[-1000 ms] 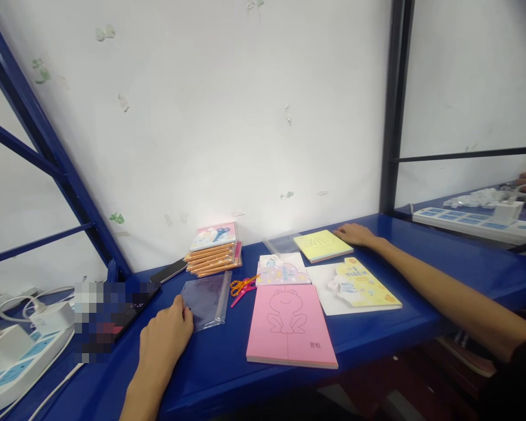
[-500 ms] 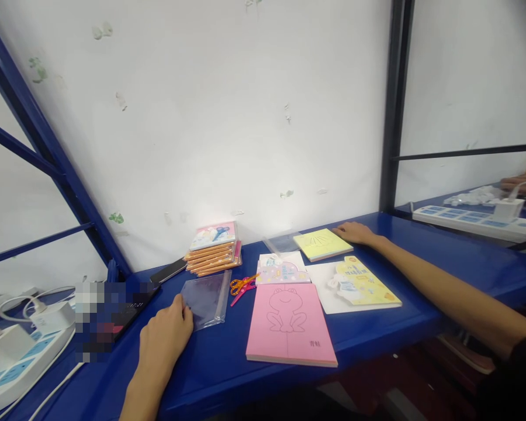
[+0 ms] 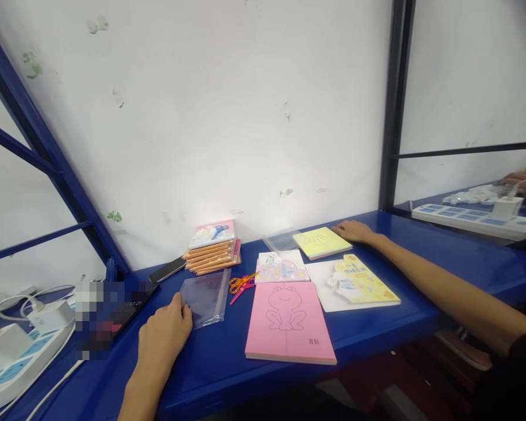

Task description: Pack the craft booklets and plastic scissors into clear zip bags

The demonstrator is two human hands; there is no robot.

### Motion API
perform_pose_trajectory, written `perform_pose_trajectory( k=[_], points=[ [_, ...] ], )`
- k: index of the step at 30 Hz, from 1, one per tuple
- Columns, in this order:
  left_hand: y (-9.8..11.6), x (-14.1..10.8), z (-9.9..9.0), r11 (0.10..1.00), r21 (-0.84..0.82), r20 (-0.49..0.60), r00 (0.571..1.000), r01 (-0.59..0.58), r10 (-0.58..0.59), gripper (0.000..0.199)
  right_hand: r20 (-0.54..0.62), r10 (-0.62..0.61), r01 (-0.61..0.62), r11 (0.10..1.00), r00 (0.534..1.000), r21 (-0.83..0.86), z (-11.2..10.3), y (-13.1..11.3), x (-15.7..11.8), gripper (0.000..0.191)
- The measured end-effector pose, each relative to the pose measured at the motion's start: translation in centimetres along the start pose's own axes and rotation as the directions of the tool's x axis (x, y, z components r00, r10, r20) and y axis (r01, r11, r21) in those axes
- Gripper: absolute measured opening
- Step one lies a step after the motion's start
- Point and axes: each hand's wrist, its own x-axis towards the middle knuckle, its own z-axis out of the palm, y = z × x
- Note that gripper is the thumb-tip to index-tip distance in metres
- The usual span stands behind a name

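My left hand (image 3: 166,330) rests on the blue table with its fingers curled in, at the left edge of a clear zip pouch (image 3: 205,298); nothing shows in it. Flat beyond a yellow pad (image 3: 322,242) lies my right hand (image 3: 355,231), empty, its fingertips near the pad's back corner. A pink pad with a frog outline (image 3: 287,324) is at the front. Behind it are a purple-white card (image 3: 283,269) and, further right, a yellow cover (image 3: 362,280) on white paper (image 3: 328,292). Orange scissors (image 3: 241,283) overlap pink scissors (image 3: 241,290) beside the pouch.
A stack of packs (image 3: 213,251) stands by the wall, near a dark phone-like object (image 3: 167,269). Another clear pouch (image 3: 283,242) lies behind the pads. Power strips (image 3: 15,365) with cables are at the left and far right. Another person's hand (image 3: 523,180) shows at the right edge.
The view has shifted very slightly. Both my hands and the items on the table stay where they were.
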Motion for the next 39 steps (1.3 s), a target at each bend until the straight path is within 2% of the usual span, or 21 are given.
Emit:
perform_pose_trajectory(
  k=[39],
  points=[
    [0.05, 0.05, -0.12, 1.000, 0.019, 0.015, 1.000, -0.003, 0.002, 0.037, 0.005, -0.007, 0.007, 1.000, 1.000, -0.006, -0.19, -0.18, -0.23, 0.056]
  ],
)
